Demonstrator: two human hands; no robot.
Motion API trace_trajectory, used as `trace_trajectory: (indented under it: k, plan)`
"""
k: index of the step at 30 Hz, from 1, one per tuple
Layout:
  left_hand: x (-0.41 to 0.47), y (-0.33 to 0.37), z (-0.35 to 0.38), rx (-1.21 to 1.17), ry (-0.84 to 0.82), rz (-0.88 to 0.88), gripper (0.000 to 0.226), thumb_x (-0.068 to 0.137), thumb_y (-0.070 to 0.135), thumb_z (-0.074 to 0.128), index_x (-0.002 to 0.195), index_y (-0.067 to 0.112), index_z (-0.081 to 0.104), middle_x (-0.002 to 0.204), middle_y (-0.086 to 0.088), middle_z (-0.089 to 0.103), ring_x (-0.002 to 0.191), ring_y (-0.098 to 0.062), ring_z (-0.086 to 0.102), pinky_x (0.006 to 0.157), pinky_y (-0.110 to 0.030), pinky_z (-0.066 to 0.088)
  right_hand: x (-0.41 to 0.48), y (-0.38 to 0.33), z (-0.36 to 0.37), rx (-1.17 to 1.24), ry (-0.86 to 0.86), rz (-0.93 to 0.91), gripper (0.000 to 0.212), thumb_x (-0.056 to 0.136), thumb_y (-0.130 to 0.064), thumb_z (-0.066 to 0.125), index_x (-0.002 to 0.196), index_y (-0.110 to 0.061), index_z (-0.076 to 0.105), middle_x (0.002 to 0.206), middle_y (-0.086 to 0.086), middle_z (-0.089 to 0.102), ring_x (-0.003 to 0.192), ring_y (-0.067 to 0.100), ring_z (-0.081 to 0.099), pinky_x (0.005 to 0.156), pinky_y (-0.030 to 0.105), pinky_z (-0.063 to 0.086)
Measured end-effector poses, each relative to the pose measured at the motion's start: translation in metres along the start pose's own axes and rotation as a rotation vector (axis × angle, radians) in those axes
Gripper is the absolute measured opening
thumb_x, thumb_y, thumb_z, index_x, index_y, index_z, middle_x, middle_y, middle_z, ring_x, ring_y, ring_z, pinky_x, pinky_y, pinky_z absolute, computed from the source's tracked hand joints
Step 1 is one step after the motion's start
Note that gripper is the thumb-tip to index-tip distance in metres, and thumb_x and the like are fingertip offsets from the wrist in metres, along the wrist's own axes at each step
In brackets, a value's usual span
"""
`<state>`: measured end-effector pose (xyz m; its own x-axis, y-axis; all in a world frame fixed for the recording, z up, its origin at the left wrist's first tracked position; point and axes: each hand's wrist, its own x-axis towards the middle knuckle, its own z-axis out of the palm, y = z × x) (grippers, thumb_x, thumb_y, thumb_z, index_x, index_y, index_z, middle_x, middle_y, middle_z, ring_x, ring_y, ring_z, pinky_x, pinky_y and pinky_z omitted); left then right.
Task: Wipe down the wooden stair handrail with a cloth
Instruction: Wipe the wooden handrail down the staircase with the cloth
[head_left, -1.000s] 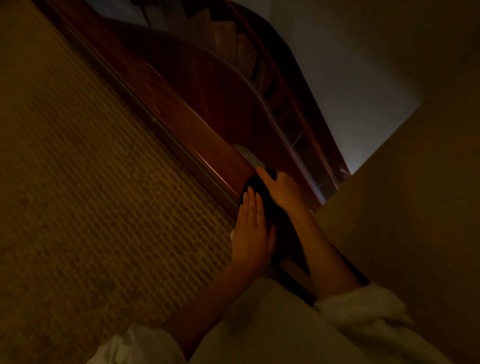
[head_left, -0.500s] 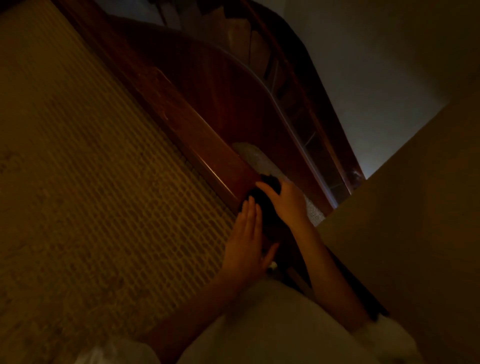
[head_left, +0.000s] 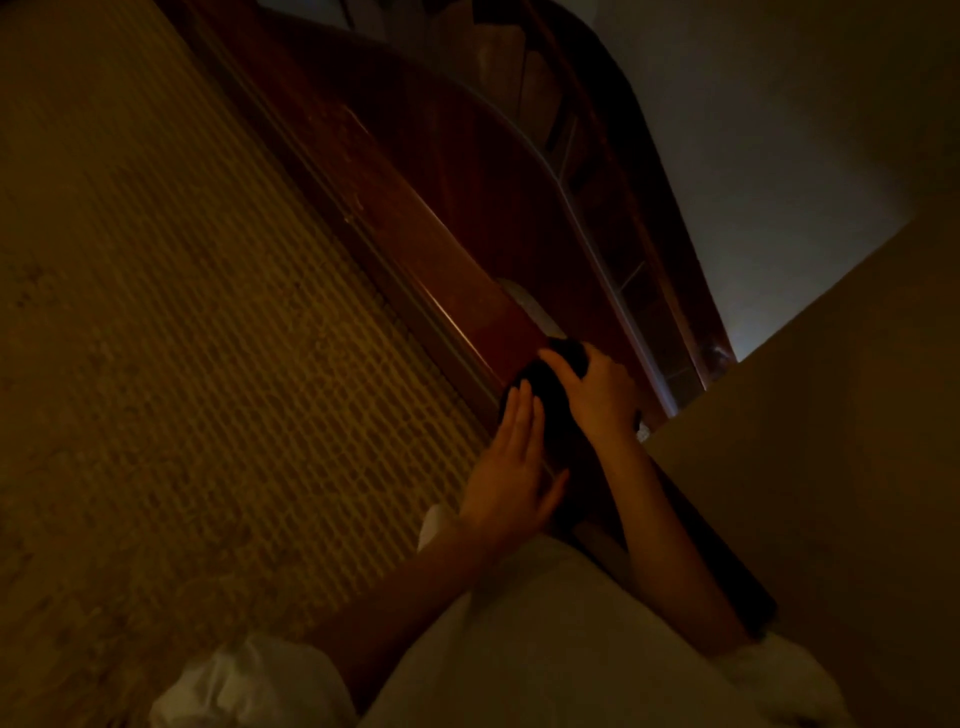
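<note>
Lighting: very dim; I can read only broad shapes and tones.
Handrail: reddish-brown wood with a faint gloss line along one edge. It runs as a diagonal from the upper left down to the middle, where both hands meet it.
Cloth: a dark bundle, near black, sitting on the handrail's near end between the two hands. I cannot make out its folds or edges.
Right hand: lies on top of the cloth with fingers curled over it and the thumb stretched out to the left across the bundle. It grips the cloth against the wood.
Left hand: flat, fingers straight and held together, tips against the left side of the cloth and rail. The thumb is spread out to the right. It holds nothing.
Sleeves: white fabric bunched at the left arm and the right arm, forearms bare.
Garment: pale, filling the bottom middle between the arms.
Ribbed surface: tan with a woven grid texture, covering the left side right up to the handrail.
Curved wood panel: dark, just beyond the handrail.
Stair treads: dim, at the top.
Pale wall: grey-white, upper right.
Tan block: plain, on the right beside the right forearm.
</note>
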<state>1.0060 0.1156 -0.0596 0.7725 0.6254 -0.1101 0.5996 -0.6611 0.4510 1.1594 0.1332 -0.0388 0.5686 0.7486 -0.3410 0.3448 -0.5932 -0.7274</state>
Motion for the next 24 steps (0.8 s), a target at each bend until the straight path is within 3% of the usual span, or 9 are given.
trace_trajectory:
  k: [5, 7, 9, 11, 13, 15, 17, 20, 24]
  plan:
    - [0.023, 0.003, -0.012, -0.234, 0.084, -0.151, 0.073, 0.097, 0.045, 0.031, 0.151, 0.002, 0.005, 0.158, -0.011, -0.007, 0.147, -0.025, -0.005, 0.117, -0.029, -0.003, 0.035, -0.029, 0.019, -0.041, 0.009, -0.021, 0.044, 0.095, -0.051, 0.052, 0.104, -0.010, 0.065, 0.090, 0.003, 0.066, 0.081, 0.019, 0.062, 0.059, 0.026, 0.037]
    - [0.040, -0.005, -0.024, -0.439, 0.162, -0.273, 0.066, 0.101, 0.030, 0.039, 0.152, 0.008, 0.003, 0.159, -0.010, 0.003, 0.148, -0.024, 0.007, 0.120, -0.033, 0.012, 0.050, -0.047, 0.034, -0.104, 0.057, -0.043, 0.047, 0.097, -0.050, 0.049, 0.115, -0.009, 0.062, 0.102, 0.007, 0.068, 0.087, 0.021, 0.063, 0.063, 0.025, 0.037]
    - [0.052, -0.005, -0.038, -0.629, 0.316, -0.441, 0.062, 0.102, 0.018, 0.040, 0.154, 0.016, 0.006, 0.135, -0.014, 0.054, 0.114, -0.019, 0.059, 0.091, -0.032, 0.051, 0.058, -0.053, 0.045, -0.157, 0.094, -0.069, 0.051, 0.098, -0.051, 0.045, 0.127, -0.011, 0.057, 0.113, 0.007, 0.067, 0.097, 0.023, 0.064, 0.070, 0.027, 0.041]
    - [0.062, 0.001, -0.048, -0.772, 0.454, -0.618, 0.056, 0.103, 0.014, 0.036, 0.154, 0.018, 0.012, 0.089, -0.007, 0.064, 0.062, -0.002, 0.054, 0.054, -0.020, 0.044, 0.056, -0.050, 0.053, -0.157, 0.108, -0.108, 0.059, 0.097, -0.055, 0.042, 0.137, -0.012, 0.050, 0.125, 0.008, 0.063, 0.107, 0.024, 0.063, 0.080, 0.033, 0.049]
    - [0.065, 0.009, -0.048, -0.935, 0.485, -0.766, 0.052, 0.104, 0.013, 0.033, 0.153, 0.015, 0.016, 0.119, -0.006, 0.062, 0.085, 0.001, 0.056, 0.062, -0.010, 0.042, 0.042, -0.039, 0.060, -0.202, 0.144, -0.187, 0.072, 0.094, -0.060, 0.042, 0.143, -0.007, 0.043, 0.135, 0.012, 0.057, 0.118, 0.027, 0.058, 0.092, 0.039, 0.050]
    - [0.062, 0.019, -0.046, -1.134, 0.495, -0.873, 0.050, 0.105, 0.014, 0.030, 0.153, 0.014, 0.016, 0.152, -0.004, 0.034, 0.122, -0.001, 0.041, 0.082, -0.002, 0.036, 0.023, -0.028, 0.067, -0.289, 0.229, -0.296, 0.081, 0.091, -0.062, 0.044, 0.145, -0.001, 0.038, 0.143, 0.017, 0.049, 0.127, 0.029, 0.052, 0.102, 0.039, 0.044]
    - [0.059, 0.025, -0.044, -1.314, 0.505, -0.935, 0.048, 0.106, 0.015, 0.027, 0.153, 0.016, 0.019, 0.157, -0.002, 0.024, 0.138, -0.010, 0.030, 0.096, -0.012, 0.032, 0.008, -0.022, 0.068, -0.365, 0.266, -0.367, 0.083, 0.091, -0.060, 0.046, 0.148, 0.000, 0.032, 0.150, 0.018, 0.038, 0.136, 0.029, 0.041, 0.109, 0.039, 0.035]
    - [0.050, 0.017, -0.030, -1.519, 0.459, -1.001, 0.041, 0.105, 0.024, 0.029, 0.146, 0.017, 0.036, 0.145, 0.005, 0.037, 0.133, -0.014, 0.037, 0.105, -0.028, 0.033, -0.005, -0.013, 0.063, -0.441, 0.210, -0.373, 0.086, 0.093, -0.059, 0.042, 0.152, 0.000, 0.020, 0.158, 0.018, 0.023, 0.145, 0.028, 0.023, 0.118, 0.039, 0.022]
    - [0.035, 0.003, -0.017, -1.624, 0.324, -0.990, 0.028, 0.102, 0.033, 0.039, 0.100, 0.023, 0.065, 0.101, 0.002, 0.064, 0.100, -0.019, 0.057, 0.088, -0.033, 0.045, -0.025, -0.002, 0.047, -0.498, 0.050, -0.356, 0.099, 0.090, -0.057, 0.054, 0.154, -0.006, -0.001, 0.162, 0.011, 0.001, 0.148, 0.018, -0.002, 0.120, 0.033, 0.005]
